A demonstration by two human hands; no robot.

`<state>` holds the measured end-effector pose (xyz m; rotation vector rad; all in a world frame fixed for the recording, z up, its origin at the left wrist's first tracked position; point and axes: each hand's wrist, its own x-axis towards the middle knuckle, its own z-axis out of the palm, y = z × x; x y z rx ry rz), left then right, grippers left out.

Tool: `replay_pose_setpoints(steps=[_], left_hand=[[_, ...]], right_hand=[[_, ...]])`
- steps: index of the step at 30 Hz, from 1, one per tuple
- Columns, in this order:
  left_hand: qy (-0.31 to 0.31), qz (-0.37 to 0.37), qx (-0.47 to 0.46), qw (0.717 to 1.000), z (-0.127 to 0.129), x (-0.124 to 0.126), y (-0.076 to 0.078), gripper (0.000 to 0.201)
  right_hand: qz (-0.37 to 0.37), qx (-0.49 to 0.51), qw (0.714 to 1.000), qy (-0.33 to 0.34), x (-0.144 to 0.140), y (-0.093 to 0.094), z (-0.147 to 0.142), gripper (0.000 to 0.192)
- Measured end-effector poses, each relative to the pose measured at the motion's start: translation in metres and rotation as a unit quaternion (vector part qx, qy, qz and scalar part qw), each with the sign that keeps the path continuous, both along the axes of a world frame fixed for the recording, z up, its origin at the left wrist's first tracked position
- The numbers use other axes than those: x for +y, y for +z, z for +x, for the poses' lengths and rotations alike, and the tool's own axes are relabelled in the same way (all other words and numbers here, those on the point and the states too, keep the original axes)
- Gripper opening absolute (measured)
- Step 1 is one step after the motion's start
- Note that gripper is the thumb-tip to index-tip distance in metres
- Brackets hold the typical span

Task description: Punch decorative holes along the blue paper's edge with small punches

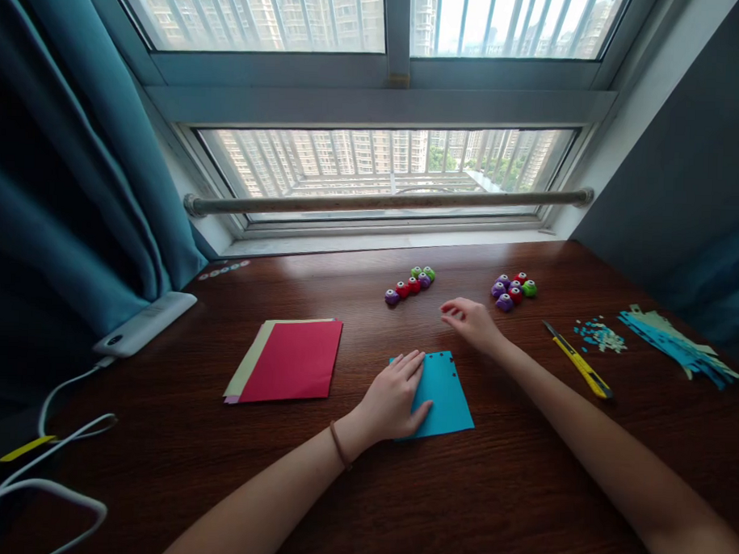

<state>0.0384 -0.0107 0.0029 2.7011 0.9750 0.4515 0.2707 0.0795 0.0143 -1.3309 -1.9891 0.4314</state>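
Head cam: my left hand (394, 397) lies flat, fingers spread, pinning the blue paper square (444, 397) mid-desk. My right hand (472, 322) hovers loosely curled, holding nothing, between 2 clusters of little punches (410, 284). Yellow utility knife (578, 362) lies off right.

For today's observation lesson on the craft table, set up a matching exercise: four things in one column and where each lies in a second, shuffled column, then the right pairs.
Things:
1. blue paper sheet
2. red paper stack
3. yellow utility knife
4. blue paper strips

Places:
A. far right of the table
B. under the left hand
C. left of the hands, lying apart
D. right of the right hand, beside small paper scraps

Pairs: 1-B, 2-C, 3-D, 4-A
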Motion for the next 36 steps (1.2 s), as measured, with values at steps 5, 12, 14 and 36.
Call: replay_pose_setpoints(steps=[5,12,14,36], left_hand=[[-0.002,-0.005,-0.001,1.000,0.000,0.000,0.002,0.079],[0.000,-0.006,-0.011,1.000,0.001,0.001,0.000,0.098],[0.003,-0.007,-0.014,1.000,0.001,0.001,-0.001,0.098],[0.042,0.000,-0.021,0.999,0.006,0.001,-0.003,0.082]], right_hand=[[0.074,-0.117,0.987,0.082,0.049,0.001,-0.063,0.053],[0.093,-0.125,0.983,0.097,0.081,-0.011,-0.097,0.035],[0.095,-0.104,0.985,0.095,0.077,-0.010,-0.099,0.026],[-0.186,0.214,0.959,-0.009,-0.101,-0.011,0.019,0.028]])
